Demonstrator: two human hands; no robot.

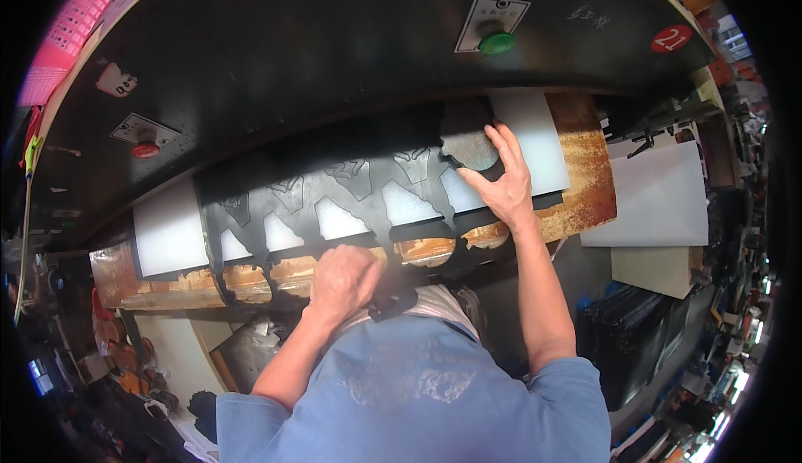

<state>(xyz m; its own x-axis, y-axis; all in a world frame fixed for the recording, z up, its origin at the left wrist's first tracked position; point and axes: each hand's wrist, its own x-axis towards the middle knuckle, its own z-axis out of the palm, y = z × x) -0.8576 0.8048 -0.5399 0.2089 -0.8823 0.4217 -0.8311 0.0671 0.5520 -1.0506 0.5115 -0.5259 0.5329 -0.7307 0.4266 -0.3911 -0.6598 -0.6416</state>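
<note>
A black sheet (355, 180) with several shaped cut-outs lies across a white board (171, 229), its thin strips hanging over the front edge. My right hand (505, 180) curves round a grey piece with a dark rim, which looks like a cutting die (469, 141), at the sheet's right end. The thumb is at its lower edge and the fingers at its right side. My left hand (344, 279) is closed in a loose fist by the sheet's front edge, close to my body. What it may be holding is hidden.
Above the board hangs a wide black machine beam (334, 37) with a green button (496, 43) and a red button (145, 149). The worn brown bed (589, 170) juts out at the right. Beyond it are white sheets (656, 195) and a dark stack (626, 338). A pink basket (79, 24) stands far left.
</note>
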